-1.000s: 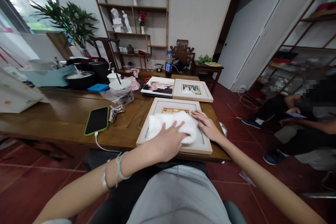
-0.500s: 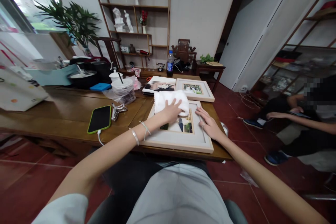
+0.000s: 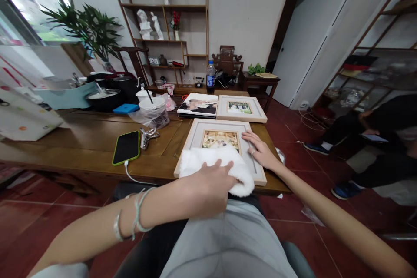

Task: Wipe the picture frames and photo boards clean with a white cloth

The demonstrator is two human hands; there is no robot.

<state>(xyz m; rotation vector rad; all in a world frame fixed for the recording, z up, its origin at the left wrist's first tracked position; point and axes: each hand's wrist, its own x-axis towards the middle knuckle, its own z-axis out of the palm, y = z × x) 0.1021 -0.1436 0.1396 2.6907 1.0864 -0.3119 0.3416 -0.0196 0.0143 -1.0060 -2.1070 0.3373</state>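
White cloth (image 3: 198, 161) under left hand (image 3: 208, 187) (fingers splayed, no pinch seen); long axis roughly crosswise, overhanging near edge of picture frame (image 3: 216, 125) on bench (image 3: 163, 160); right hand (image 3: 261, 151) spread on frame's right side, nothing gripped.

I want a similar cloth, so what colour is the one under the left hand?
The cloth is white; the head view shows it best.

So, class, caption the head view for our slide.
Left hand on a white cloth, right hand on the framed picture beneath.
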